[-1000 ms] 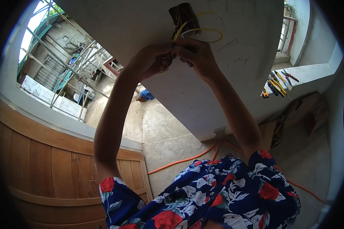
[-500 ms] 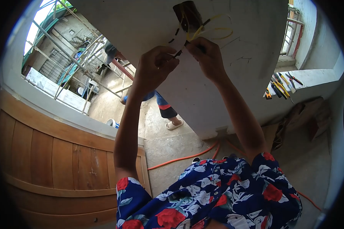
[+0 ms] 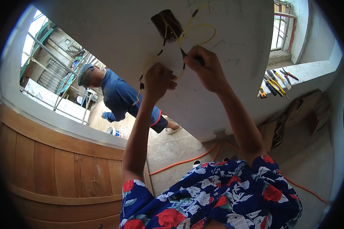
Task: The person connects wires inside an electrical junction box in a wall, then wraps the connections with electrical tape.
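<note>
Several yellow wires (image 3: 206, 26) with black bands come out of a dark recessed box (image 3: 161, 23) in the pale wall. Curled fingers on my left hand (image 3: 159, 82) pinch the lower end of one wire, below its black band. Just above and to the right, my right hand (image 3: 206, 68) closes around a small black item (image 3: 183, 52) whose pointed end touches that same wire. More of something dark shows inside the right palm; its kind is not clear. Another banded yellow wire (image 3: 142, 76) hangs left of my left hand, its pale tip near the forearm.
Pliers and other hand tools (image 3: 275, 84) lie on the window ledge at right. A person in blue (image 3: 120, 93) bends over beyond the wall edge, near a white bucket (image 3: 114, 132). An orange hose or cable (image 3: 181, 160) crosses the floor. A wooden door (image 3: 65, 164) stands at left.
My hands have moved apart a little, and the wire's lower end now shows between them. The view has shifted, and the person outside has come further into sight.
</note>
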